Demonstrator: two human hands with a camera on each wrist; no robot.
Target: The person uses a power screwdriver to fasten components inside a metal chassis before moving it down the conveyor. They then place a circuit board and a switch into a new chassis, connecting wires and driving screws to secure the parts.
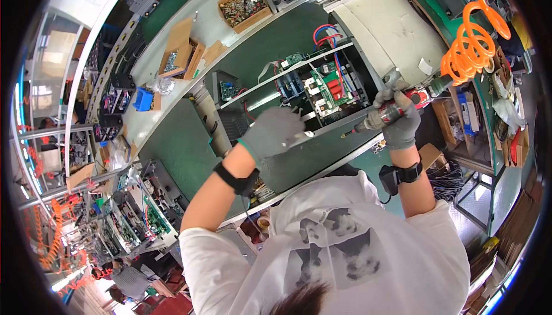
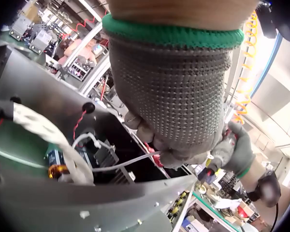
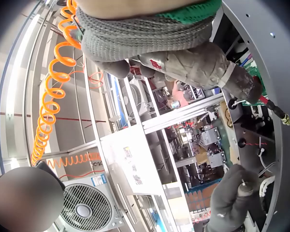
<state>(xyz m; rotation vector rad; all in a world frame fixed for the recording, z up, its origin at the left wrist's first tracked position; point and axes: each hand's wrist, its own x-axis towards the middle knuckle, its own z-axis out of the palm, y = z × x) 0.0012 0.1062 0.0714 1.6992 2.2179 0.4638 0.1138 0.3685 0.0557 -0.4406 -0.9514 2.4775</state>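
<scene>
In the head view, the gloved left hand (image 1: 273, 134) is above the near side of an open metal chassis (image 1: 261, 108). Its fingers are curled, and a small pale piece (image 3: 243, 182) shows at its fingertips in the right wrist view, too small to identify. The gloved right hand (image 1: 401, 120) grips a red and grey power screwdriver (image 1: 384, 116) just right of the chassis, its bit pointing left over the near edge. Inside the chassis are a green circuit board (image 1: 330, 88) and red and blue wires. White sleeved cable (image 2: 46, 126) runs beside the left hand.
An orange coiled hose (image 1: 468, 50) rises behind the screwdriver. Beyond the chassis stand a carton of small parts (image 1: 244, 7), another open carton (image 1: 175, 56) and a blue bin (image 1: 143, 99). A shelf unit is at the right, with a cable bundle (image 1: 448, 184) below.
</scene>
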